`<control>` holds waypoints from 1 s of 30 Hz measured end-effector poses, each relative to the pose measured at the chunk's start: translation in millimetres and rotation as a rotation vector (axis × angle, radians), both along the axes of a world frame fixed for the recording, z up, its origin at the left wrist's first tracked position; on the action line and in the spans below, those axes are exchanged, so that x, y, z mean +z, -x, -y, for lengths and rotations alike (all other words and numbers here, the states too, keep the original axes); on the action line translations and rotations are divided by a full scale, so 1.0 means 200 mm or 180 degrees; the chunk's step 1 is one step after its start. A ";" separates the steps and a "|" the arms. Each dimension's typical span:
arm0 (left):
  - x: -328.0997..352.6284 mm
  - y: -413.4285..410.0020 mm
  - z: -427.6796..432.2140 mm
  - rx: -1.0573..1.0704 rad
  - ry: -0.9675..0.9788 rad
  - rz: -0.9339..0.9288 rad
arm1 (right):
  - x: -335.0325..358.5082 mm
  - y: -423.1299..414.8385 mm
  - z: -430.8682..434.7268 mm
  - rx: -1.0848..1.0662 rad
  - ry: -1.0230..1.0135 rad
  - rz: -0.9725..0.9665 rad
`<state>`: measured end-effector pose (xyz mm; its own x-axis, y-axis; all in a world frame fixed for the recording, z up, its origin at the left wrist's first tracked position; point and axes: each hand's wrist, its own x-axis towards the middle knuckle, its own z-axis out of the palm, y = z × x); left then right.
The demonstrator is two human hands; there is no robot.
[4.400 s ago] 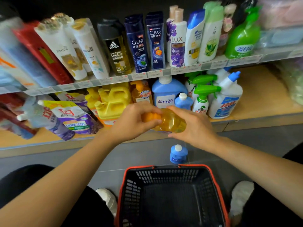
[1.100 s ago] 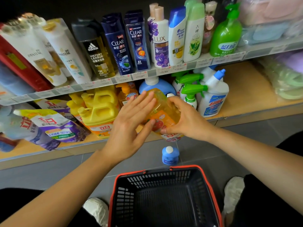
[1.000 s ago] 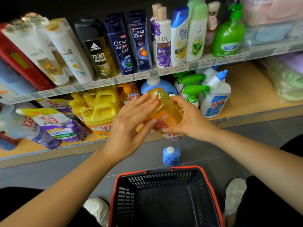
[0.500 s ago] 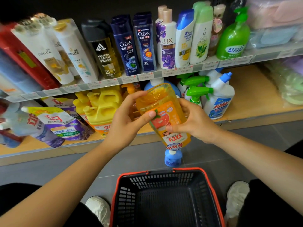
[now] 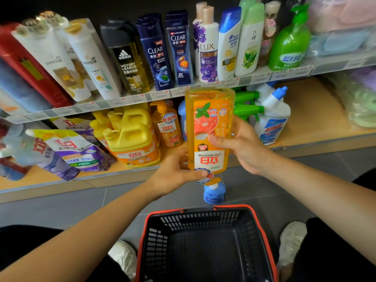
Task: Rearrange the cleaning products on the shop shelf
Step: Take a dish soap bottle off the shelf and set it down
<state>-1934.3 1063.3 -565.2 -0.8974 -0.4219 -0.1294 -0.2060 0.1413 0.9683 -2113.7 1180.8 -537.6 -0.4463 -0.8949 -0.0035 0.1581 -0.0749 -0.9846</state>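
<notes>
The left hand and right hand clasp the inverted translucent orange plastic detergent bottle, which could slip cap-first if either loosens.

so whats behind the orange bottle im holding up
On the lower shelf, a blue bottle shows only its left edge past the orange bottle; green spray triggers poke out right. Its label and cap are covered.

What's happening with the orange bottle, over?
Left hand and right hand grip orange bottle, upside down. Held before lower shelf. Blue bottle on floor below, basket nearer.
</notes>
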 end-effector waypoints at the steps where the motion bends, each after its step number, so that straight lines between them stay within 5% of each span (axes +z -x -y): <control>1: -0.02 0.00 -0.02 -0.0001 -0.0123 0.0011 | 0.00 0.00 0.00 -0.0046 -0.0006 0.0022; 8: -0.03 0.04 0.02 0.0715 -0.0908 -0.0306 | -0.04 -0.01 -0.02 -0.0131 -0.0158 0.0198; 16: -0.05 0.07 0.01 0.0592 -0.0360 -0.0350 | -0.07 -0.01 -0.04 0.0148 -0.0499 0.0206; 20: -0.06 0.01 0.09 0.0824 -0.0024 -0.0220 | -0.05 0.17 -0.04 0.0782 -0.1237 -0.1392; 26: -0.09 -0.08 0.29 0.0819 0.1588 0.1319 | -0.08 0.54 0.07 -0.0760 -0.1649 -0.3456; 30: -0.18 -0.08 0.38 0.0465 0.2227 0.2094 | -0.18 0.63 0.13 -0.0638 -0.2286 -0.4215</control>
